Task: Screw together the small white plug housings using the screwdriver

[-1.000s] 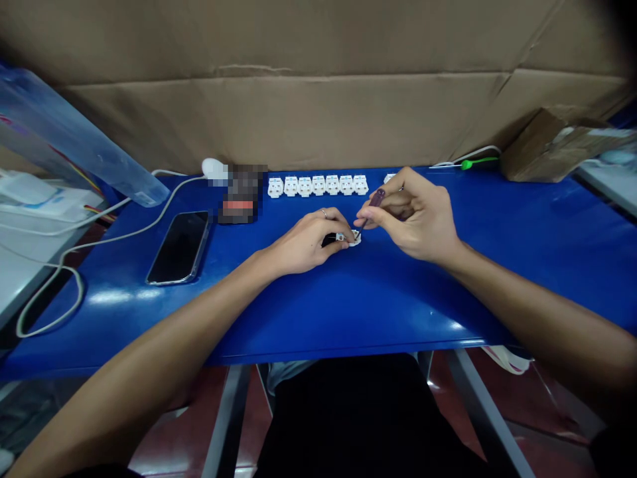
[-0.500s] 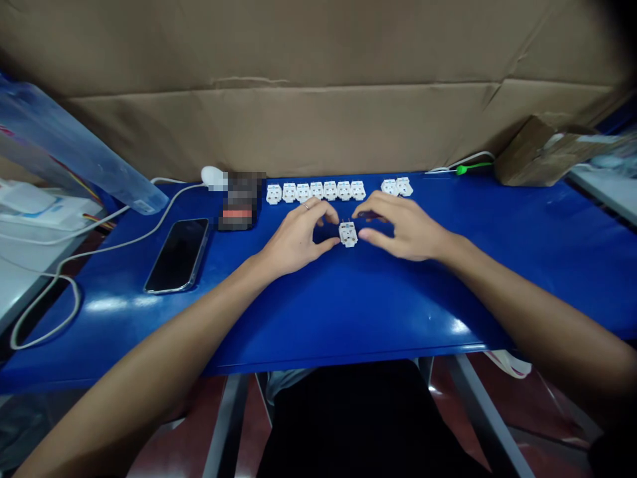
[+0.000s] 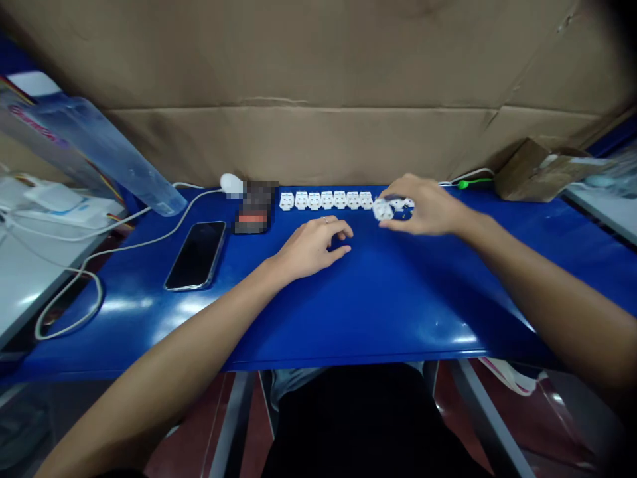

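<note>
Seven white plastic plug blocks (image 3: 326,200) in a far row on the glossy blue table (image 3: 398,318); one more block (image 3: 382,210), carried from mid-table to the row's right end, in a narrow pinch of the right hand (image 3: 423,209); left hand (image 3: 313,247) open, empty.

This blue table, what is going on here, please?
A person is at the blue table. Their right hand grips a white electrical module at the right end of a row of similar modules. Their left hand rests open on the table, holding nothing, to the right of a black smartphone.
</note>
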`<state>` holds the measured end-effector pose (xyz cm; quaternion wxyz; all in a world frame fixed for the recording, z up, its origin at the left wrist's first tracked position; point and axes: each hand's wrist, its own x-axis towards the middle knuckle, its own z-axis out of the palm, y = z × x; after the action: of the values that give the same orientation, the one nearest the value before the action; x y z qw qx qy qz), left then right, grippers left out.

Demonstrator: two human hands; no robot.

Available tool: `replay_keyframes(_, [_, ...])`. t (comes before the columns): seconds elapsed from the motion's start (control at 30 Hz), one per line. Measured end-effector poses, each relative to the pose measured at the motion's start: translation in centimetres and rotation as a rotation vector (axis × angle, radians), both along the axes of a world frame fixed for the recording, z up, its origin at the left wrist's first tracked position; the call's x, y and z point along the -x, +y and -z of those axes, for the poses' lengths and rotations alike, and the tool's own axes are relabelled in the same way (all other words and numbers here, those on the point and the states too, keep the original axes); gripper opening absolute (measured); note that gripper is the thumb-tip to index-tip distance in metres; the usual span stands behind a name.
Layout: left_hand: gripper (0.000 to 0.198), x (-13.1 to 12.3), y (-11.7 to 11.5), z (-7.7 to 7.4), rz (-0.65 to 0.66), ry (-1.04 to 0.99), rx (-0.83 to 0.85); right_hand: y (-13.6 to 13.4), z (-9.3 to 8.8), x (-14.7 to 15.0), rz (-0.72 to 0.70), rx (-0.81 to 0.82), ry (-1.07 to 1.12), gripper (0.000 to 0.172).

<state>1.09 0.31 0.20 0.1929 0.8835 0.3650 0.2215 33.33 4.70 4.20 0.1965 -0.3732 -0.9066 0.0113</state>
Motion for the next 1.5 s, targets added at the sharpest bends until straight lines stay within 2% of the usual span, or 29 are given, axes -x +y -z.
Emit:
replay_keyframes(0.07, [0.028, 0.1, 0.0, -0.1, -0.006, -0.003, 0.002, 2.3, -0.9, -1.3, 0.083, 0.01, -0.043, 0.056])
replay_keyframes(0.13, [0.029, 0.2, 0.1, 0.0, -0.004, -0.003, 0.006, 4.4, -1.0, -2.0, 0.135, 0.042, -0.095, 0.056])
replay_keyframes(0.27, [0.03, 0.3, 0.3, 0.2, 0.016, -0.008, 0.01, 7.2, 0.4, -1.8, 0.14, 0.119, -0.175, 0.058])
replay_keyframes(0.37, [0.034, 0.3, 0.2, 0.2, 0.01, -0.017, 0.007, 7.8, 1.2, -1.5, 0.118, 0.15, -0.204, 0.061])
replay_keyframes(0.5, [0.035, 0.3, 0.2, 0.0, 0.005, 0.0, 0.001, 7.9, 0.3, -2.4, 0.154, 0.121, -0.189, 0.064])
replay_keyframes(0.63, [0.042, 0.2, 0.2, -0.2, -0.002, 0.014, 0.026, 8.5, -1.0, -4.4, 0.23, 0.093, -0.292, 0.059])
replay_keyframes(0.77, [0.049, 0.3, 0.3, -0.1, -0.019, 0.023, 0.06, 9.0, -0.7, -5.2, 0.216, 0.156, -0.397, 0.049])
replay_keyframes(0.93, [0.061, 0.5, 0.3, -0.2, -0.014, 0.012, 0.101, 9.2, 0.2, -4.6, 0.189, 0.142, -0.406, 0.041])
replay_keyframes(1.07, [0.061, 0.4, 0.1, -0.4, -0.03, 0.024, 0.106, 8.8, -0.1, -4.5, 0.186, 0.11, -0.378, 0.038])
replay_keyframes(1.23, [0.058, 0.2, 0.0, -0.5, -0.023, 0.029, 0.087, 7.1, -1.0, -4.5, 0.125, 0.097, -0.363, 0.035])
replay_keyframes(1.37, [0.058, 0.2, 0.1, -0.5, -0.02, 0.033, 0.094, 5.8, -1.8, -4.3, 0.122, 0.082, -0.25, 0.034])
replay_keyframes(1.5, [0.058, 0.3, 0.2, -0.3, -0.01, 0.017, 0.077, 3.8, -1.8, -2.5, 0.098, 0.084, -0.156, 0.028])
